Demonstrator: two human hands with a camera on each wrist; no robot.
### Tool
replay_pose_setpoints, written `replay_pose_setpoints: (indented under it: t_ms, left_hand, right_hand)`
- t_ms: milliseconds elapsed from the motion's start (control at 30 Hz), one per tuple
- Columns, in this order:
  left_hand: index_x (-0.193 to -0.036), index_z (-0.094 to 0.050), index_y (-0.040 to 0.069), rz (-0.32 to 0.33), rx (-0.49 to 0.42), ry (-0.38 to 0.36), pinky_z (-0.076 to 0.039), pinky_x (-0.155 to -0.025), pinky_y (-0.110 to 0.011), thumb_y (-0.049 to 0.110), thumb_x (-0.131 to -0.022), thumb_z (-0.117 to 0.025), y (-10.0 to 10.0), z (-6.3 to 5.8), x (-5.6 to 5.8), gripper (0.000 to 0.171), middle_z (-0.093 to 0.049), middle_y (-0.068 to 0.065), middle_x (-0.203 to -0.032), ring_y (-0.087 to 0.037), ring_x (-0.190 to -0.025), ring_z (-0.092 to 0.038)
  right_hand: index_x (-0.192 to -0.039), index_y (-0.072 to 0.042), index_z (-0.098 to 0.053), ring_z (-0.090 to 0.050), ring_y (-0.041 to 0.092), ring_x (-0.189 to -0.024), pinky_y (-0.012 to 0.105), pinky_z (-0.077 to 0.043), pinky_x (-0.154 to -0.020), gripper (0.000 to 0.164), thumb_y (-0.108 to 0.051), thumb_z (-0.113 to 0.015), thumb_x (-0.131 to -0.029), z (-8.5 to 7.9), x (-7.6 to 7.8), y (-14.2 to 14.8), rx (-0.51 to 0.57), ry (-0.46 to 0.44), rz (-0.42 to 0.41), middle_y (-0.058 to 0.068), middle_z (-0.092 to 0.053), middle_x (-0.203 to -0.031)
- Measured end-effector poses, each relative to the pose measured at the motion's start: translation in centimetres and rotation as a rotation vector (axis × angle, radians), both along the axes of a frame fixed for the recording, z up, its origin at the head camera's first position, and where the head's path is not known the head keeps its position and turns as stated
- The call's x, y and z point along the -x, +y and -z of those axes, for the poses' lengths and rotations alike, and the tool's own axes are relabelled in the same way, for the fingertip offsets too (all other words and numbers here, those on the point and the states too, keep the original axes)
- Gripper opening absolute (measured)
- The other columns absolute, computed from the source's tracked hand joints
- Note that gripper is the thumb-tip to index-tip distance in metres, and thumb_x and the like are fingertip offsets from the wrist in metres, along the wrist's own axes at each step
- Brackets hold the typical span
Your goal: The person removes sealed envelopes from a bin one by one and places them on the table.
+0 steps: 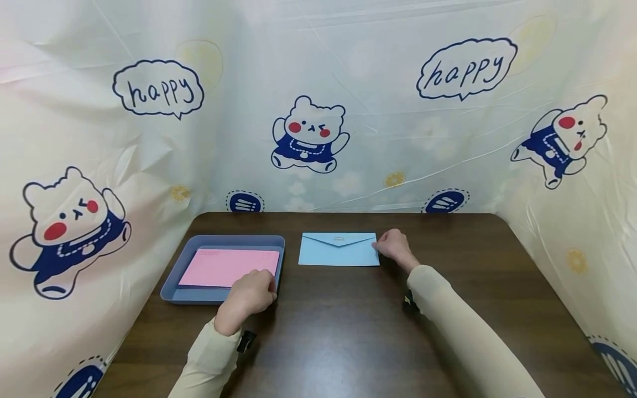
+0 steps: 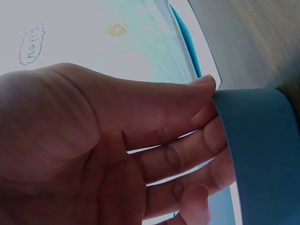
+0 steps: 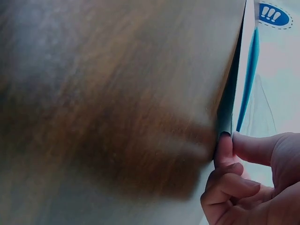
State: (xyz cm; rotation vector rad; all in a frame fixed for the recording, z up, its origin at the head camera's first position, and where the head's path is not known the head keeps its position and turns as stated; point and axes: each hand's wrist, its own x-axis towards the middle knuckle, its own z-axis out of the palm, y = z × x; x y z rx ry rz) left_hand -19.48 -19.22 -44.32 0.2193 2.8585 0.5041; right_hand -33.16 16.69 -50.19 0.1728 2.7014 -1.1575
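In the head view a blue-grey tray (image 1: 199, 296) stands on the left of the table with a pink envelope (image 1: 224, 265) lying in it. My left hand (image 1: 251, 293) grips the tray's right side; the left wrist view shows the thumb at the rim and the fingers behind the tray wall (image 2: 262, 154). To the right of the tray lies a light blue envelope (image 1: 338, 254), its pointed flap facing up. My right hand (image 1: 395, 246) pinches its right edge. Up close in the right wrist view, thumb and index finger (image 3: 225, 147) meet at that edge, the other fingers curled.
Everything stands on a dark brown wooden table (image 1: 338, 342) with rounded far corners. A pale cloth (image 1: 378, 149) printed with bears and "happy" bubbles hangs behind and at both sides. A black wrist strap (image 1: 246, 341) shows at my left sleeve.
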Motion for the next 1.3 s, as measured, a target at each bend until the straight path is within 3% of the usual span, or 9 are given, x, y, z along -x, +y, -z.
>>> replay_pose_setpoints:
  t_ms: [500,700,1000,1300]
  left_hand:
    - [-0.082,-0.068,0.009,0.006,-0.001,-0.003,-0.048,-0.062,-0.039,0.005,-0.092,-0.076,0.0,0.1,0.0,0.014,-0.057,-0.003,-0.073,-0.022,-0.068,-0.054]
    - [-0.083,-0.068,0.009,0.011,0.011,0.003,-0.048,-0.063,-0.04,0.005,-0.092,-0.076,0.0,0.1,-0.1,0.013,-0.057,-0.003,-0.075,-0.022,-0.069,-0.054]
    - [-0.087,-0.07,0.007,0.0,0.003,-0.032,-0.051,-0.064,-0.039,0.005,-0.093,-0.076,0.0,0.0,0.3,0.008,-0.058,-0.004,-0.076,-0.023,-0.071,-0.055]
    - [-0.088,-0.071,0.008,0.003,0.01,-0.039,-0.05,-0.064,-0.039,0.006,-0.093,-0.076,0.0,0.2,0.3,0.008,-0.058,-0.004,-0.076,-0.023,-0.071,-0.055]
  right_hand:
    - [-0.075,-0.004,-0.07,-0.058,0.025,-0.072,0.035,-0.047,-0.064,0.032,-0.024,-0.076,-0.098,-0.3,0.2,-0.2,-0.065,-0.013,0.013,0.01,-0.063,-0.073]
    - [-0.077,-0.001,-0.074,-0.058,0.024,-0.068,0.033,-0.048,-0.06,0.031,-0.024,-0.077,-0.098,-0.5,0.2,-0.2,-0.081,-0.003,-0.008,0.012,-0.068,-0.074]
    - [-0.072,-0.003,-0.074,-0.058,0.024,-0.064,0.033,-0.048,-0.058,0.032,-0.023,-0.077,-0.097,-0.3,1.1,-0.3,-0.092,0.003,-0.004,0.01,-0.068,-0.069]
    - [-0.072,-0.001,-0.074,-0.06,0.024,-0.067,0.033,-0.046,-0.061,0.033,-0.023,-0.076,-0.097,-0.3,0.7,-0.4,-0.095,-0.003,0.011,0.01,-0.068,-0.068]
